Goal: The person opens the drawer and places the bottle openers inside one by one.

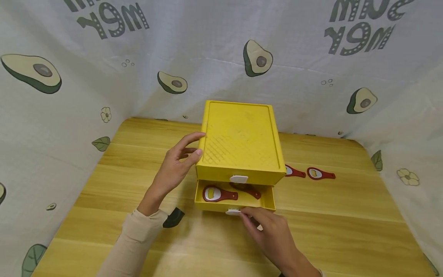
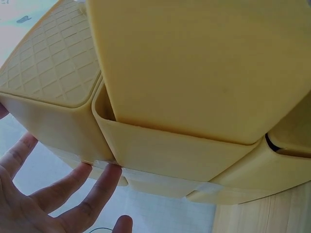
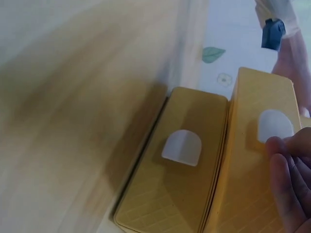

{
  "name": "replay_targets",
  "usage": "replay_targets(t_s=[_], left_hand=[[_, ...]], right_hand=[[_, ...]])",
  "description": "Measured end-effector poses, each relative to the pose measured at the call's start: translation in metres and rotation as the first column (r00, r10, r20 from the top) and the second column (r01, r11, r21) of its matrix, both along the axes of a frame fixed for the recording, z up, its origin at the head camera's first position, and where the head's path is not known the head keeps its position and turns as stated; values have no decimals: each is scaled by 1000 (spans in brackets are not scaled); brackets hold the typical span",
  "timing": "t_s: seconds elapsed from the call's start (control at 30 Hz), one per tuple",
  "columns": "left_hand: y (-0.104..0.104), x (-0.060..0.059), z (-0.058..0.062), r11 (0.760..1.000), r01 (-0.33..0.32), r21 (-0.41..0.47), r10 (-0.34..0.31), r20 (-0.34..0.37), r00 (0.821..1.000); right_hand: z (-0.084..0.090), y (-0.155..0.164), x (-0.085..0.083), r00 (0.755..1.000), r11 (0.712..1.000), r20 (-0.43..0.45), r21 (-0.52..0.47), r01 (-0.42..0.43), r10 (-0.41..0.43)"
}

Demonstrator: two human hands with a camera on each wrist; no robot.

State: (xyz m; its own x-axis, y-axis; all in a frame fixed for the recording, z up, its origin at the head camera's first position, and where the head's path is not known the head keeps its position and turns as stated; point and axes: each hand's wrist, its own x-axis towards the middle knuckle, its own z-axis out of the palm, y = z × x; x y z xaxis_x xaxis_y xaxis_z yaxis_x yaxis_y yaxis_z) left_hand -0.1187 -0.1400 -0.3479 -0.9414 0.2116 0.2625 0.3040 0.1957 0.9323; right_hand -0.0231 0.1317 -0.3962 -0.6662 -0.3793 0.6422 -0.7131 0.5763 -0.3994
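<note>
Yellow plastic drawer box (image 1: 240, 142) with a cross-hatched lid stands in the middle of the pale wooden table (image 1: 346, 231), and its lower drawer (image 1: 235, 198) is pulled partway out toward me. My left hand (image 1: 174, 167) rests against the box's left side with the fingers (image 2: 102, 182) spread and nearly straight, touching the lower edge rather than gripping it. My right hand (image 1: 268, 229) is at the front of the open drawer, fingertips pinching its small white tab handle (image 1: 233, 211). Inside the drawer lie two red bottle openers: one with a white and yellow head (image 1: 218, 194) on the left, a second (image 1: 247, 189) partly tucked under the box. Two more red openers (image 1: 320, 174) lie on the table just right of the box. An avocado-print cloth (image 1: 256, 57) hangs behind.
</note>
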Motion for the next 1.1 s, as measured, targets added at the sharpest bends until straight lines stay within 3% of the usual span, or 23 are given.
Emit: replay_targets(t_s=[0.67,1.1], left_hand=[[1,0,-1,1000,4,2,-4,-1,1000],[0,0,-1,1000,6,5,-6,-1,1000]], right_hand=[[0,-5,-42,998,998,6,-13,69,-69],[-2,-6,-46,996,996,19,-24,82,-82]])
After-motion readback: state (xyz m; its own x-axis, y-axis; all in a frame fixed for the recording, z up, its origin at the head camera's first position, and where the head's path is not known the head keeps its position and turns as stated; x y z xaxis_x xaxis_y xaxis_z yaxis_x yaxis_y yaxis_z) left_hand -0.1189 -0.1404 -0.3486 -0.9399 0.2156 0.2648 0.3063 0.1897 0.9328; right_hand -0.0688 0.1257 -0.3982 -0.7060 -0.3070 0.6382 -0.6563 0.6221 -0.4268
